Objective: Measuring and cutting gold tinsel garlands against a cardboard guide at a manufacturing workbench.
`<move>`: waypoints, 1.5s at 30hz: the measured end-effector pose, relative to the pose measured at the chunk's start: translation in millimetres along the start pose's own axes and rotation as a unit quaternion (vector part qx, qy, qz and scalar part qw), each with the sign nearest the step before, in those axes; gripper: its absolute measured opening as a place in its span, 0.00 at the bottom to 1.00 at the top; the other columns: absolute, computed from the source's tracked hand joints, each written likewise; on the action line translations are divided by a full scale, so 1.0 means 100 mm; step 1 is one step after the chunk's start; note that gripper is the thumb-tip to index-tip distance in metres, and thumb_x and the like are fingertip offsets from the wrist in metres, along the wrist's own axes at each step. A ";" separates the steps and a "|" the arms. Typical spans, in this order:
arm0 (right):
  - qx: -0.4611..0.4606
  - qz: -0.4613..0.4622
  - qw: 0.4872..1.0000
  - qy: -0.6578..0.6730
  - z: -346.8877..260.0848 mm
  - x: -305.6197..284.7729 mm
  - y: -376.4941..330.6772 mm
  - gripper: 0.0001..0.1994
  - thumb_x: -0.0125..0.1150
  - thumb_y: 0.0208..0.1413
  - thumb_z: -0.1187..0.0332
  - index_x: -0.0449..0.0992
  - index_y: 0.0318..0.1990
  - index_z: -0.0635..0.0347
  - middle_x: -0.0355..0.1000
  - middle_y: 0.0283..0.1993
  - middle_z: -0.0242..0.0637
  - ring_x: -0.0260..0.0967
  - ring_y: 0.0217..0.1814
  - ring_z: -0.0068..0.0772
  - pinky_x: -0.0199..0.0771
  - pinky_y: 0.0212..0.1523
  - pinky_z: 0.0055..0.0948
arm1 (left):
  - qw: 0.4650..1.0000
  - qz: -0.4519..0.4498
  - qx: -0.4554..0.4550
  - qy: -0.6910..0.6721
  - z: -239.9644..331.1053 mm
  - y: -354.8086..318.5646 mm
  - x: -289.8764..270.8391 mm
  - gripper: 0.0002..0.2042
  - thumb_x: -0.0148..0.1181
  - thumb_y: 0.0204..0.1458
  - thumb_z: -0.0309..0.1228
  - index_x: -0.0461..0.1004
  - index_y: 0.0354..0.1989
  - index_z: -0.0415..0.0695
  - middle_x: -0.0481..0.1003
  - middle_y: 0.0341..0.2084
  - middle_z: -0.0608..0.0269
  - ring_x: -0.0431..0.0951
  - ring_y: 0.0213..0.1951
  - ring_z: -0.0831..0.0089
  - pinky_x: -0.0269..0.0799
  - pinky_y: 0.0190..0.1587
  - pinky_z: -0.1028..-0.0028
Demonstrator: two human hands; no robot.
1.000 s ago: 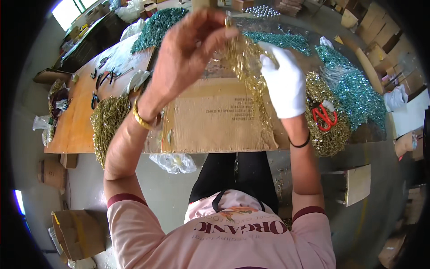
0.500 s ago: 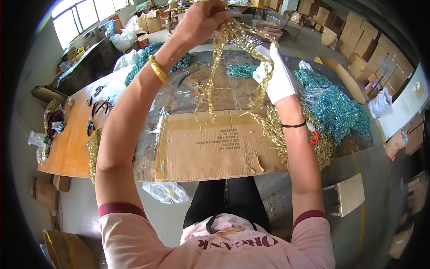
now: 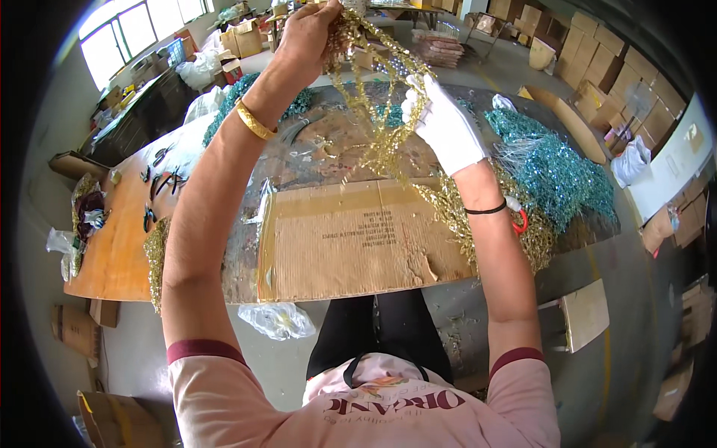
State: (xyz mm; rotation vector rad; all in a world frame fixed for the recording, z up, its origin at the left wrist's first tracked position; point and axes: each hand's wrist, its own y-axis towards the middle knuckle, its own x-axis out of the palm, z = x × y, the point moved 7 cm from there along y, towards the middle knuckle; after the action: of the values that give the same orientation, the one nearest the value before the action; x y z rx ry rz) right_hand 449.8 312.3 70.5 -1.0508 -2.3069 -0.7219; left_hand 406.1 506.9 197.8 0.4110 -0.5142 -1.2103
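Raised at the far side of the table, my bare left hand (image 3: 308,31) is closed on one end of a bunch of gold glittery garland strands (image 3: 381,142). Lower and to the right, my right hand (image 3: 442,123) in a white glove closes round the same strands, which sag and dangle between the two hands. Below them lies a flattened cardboard sheet (image 3: 358,246) at the table's front edge. A heap of gold garland (image 3: 523,239) rests beside my right forearm, partly hidden by it, with a red-handled tool (image 3: 520,222) on it.
Teal glittery garland (image 3: 564,179) is piled on the table's right, with more teal strands (image 3: 231,104) at the back left. Several pliers (image 3: 166,181) lie on the orange board at left. Cardboard boxes (image 3: 590,52) stack up along the right. A plastic bag (image 3: 276,321) lies below the table edge.
Both hands have shifted left, with the gold strands between them. The right hand has come slightly lower, and the strands hang more bunched together.
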 end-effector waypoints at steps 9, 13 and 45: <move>-0.010 -0.028 0.993 -0.117 -0.06 0.14 -0.09 0.17 0.48 0.60 0.66 0.66 0.54 0.64 0.70 0.45 0.37 0.69 0.44 0.31 0.70 0.47 0.29 | 0.995 -0.078 -0.026 -0.063 -0.15 0.05 -0.10 0.11 0.46 0.59 0.35 0.67 0.41 0.39 0.74 0.29 0.64 0.75 0.28 0.79 0.70 0.28 0.78; -0.018 -0.121 0.990 -0.071 -0.03 0.07 -0.06 0.20 0.43 0.61 0.65 0.61 0.59 0.63 0.68 0.49 0.36 0.66 0.51 0.30 0.67 0.52 0.30 | 0.997 -0.071 -0.009 0.003 0.02 -0.05 0.01 0.11 0.44 0.60 0.35 0.66 0.40 0.39 0.74 0.29 0.61 0.74 0.26 0.78 0.69 0.25 0.80; -0.057 -0.073 0.962 -0.256 0.62 0.84 -0.44 0.26 0.55 0.56 0.60 0.60 0.59 0.62 0.65 0.49 0.36 0.63 0.41 0.17 0.65 0.41 0.22 | 0.989 -0.078 -0.071 -0.106 0.14 -0.26 0.13 0.12 0.40 0.59 0.30 0.69 0.29 0.39 0.70 0.18 0.62 0.69 0.15 0.74 0.68 0.18 0.78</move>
State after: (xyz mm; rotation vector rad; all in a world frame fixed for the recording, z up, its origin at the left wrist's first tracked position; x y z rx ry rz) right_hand 353.4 371.0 66.4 -1.2457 -2.8342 -0.7096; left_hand 381.4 486.7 197.0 0.2046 -0.5819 -1.4422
